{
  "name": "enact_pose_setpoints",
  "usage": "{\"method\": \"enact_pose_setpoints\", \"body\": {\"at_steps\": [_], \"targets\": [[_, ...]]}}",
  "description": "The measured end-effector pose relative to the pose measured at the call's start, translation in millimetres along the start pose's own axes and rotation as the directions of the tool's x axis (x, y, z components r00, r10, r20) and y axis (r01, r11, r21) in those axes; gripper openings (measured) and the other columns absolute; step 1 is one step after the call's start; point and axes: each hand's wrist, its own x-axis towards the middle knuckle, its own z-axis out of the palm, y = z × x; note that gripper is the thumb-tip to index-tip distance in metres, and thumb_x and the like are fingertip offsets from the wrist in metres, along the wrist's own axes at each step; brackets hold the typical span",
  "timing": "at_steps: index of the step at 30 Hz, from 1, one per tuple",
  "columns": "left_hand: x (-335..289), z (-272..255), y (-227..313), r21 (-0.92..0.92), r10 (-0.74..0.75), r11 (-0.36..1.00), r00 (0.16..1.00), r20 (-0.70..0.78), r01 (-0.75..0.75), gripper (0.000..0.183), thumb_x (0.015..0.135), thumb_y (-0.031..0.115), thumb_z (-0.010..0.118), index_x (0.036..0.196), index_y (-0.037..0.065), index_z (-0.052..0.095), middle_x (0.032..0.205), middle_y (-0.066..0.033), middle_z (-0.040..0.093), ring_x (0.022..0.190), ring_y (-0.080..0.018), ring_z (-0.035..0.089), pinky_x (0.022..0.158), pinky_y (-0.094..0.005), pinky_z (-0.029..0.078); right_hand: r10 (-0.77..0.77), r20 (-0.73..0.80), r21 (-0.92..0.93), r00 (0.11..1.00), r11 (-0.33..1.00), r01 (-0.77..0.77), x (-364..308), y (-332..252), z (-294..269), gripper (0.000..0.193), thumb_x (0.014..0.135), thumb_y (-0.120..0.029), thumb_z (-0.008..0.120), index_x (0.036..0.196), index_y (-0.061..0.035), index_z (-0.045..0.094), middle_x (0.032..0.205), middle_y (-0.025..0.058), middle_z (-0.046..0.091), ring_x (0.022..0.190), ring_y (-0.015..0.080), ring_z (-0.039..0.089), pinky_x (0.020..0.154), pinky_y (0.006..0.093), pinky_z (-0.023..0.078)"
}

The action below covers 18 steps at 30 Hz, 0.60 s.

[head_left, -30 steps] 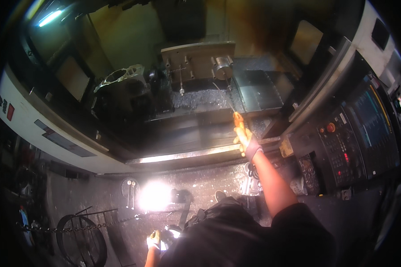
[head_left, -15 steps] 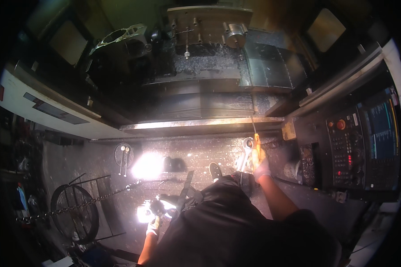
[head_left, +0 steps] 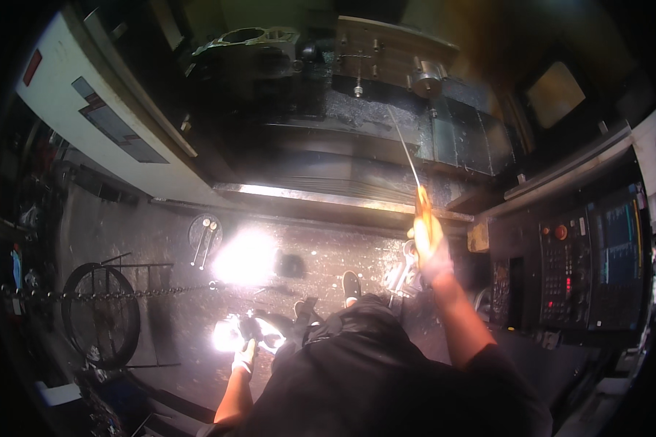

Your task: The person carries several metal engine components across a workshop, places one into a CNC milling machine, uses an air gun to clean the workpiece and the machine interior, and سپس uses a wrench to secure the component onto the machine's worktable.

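My right hand [head_left: 431, 251], in a pale glove, is closed around the orange handle of what looks like an air blow gun [head_left: 422, 202]. Its long thin metal nozzle reaches up and slightly left over the machine's opening. Just left of that wrist is a shiny metal part [head_left: 401, 275], partly hidden and blurred by glare. Low on the left, my gloved left hand [head_left: 246, 357] grips the near end of a metal part [head_left: 251, 329]. Strong glare washes out that part's shape, and its dark middle lies just beyond my fingers.
Ahead, the machine's opening holds a fixture plate [head_left: 393, 49], a round metal block [head_left: 428, 79] and a pale cast frame [head_left: 251, 36]. A metal sill [head_left: 306, 198] crosses its front. The control panel [head_left: 587, 255] stands right. At left are a chain [head_left: 124, 293] and a black ring [head_left: 100, 315].
My right hand has moved slightly up with the air blow gun, its nozzle now tilting left into the opening. My view has turned a little. My left hand still grips the metal part.
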Motion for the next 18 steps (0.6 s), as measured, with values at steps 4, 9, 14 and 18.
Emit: {"method": "enact_pose_setpoints", "body": {"at_steps": [4,9,14,18], "targets": [[8.3,-5.3,-24.9,-0.056,0.008,0.998,1.0,-0.003,-0.008,0.055,0.101,0.043,0.061,0.138,0.002,0.057,0.109,-0.0121,0.072,0.098,-0.0216,0.064,0.092,-0.0371,0.047,-0.038,-0.023,0.095,0.999,0.995,0.04,84.8,-60.3,20.5,0.056,0.101,-0.056,0.054,0.127,-0.0063,0.058,0.078,0.0038,0.06,0.058,0.0132,0.053,0.052,0.0312,0.045],[-13.1,-9.6,-18.1,-0.087,-0.036,0.996,0.995,-0.096,0.028,0.055,0.1,0.047,0.062,0.132,0.002,0.061,0.107,-0.0113,0.073,0.095,-0.0211,0.065,0.089,-0.0364,0.048,0.003,0.067,0.156,0.998,0.988,-0.013,123.1,-128.1,42.9,0.049,0.099,-0.057,0.056,0.114,-0.0094,0.058,0.07,0.0008,0.057,0.047,0.0109,0.048,0.041,0.0306,0.04],[-2.0,-24.8,-61.6,-0.109,-0.126,0.987,0.989,-0.076,0.117,0.057,0.099,0.05,0.063,0.128,0.002,0.063,0.106,-0.0121,0.073,0.096,-0.0217,0.066,0.089,-0.0362,0.049,0.031,0.072,0.104,0.997,0.994,-0.038,139.5,-137.8,64.1,0.047,0.098,-0.055,0.055,0.103,-0.0087,0.06,0.065,0.0009,0.056,0.048,0.0127,0.052,0.042,0.0318,0.043],[21.1,-27.6,-93.8,-0.077,-0.159,0.986,0.98,-0.121,0.151,0.058,0.099,0.05,0.063,0.128,-0.001,0.063,0.109,-0.0127,0.072,0.1,-0.0226,0.066,0.092,-0.0363,0.049,-0.054,0.074,0.051,0.996,0.997,0.05,143.5,-107.5,64.0,0.05,0.099,-0.055,0.055,0.106,-0.0059,0.06,0.069,0.0038,0.059,0.052,0.0137,0.054,0.044,0.0321,0.044]]}}
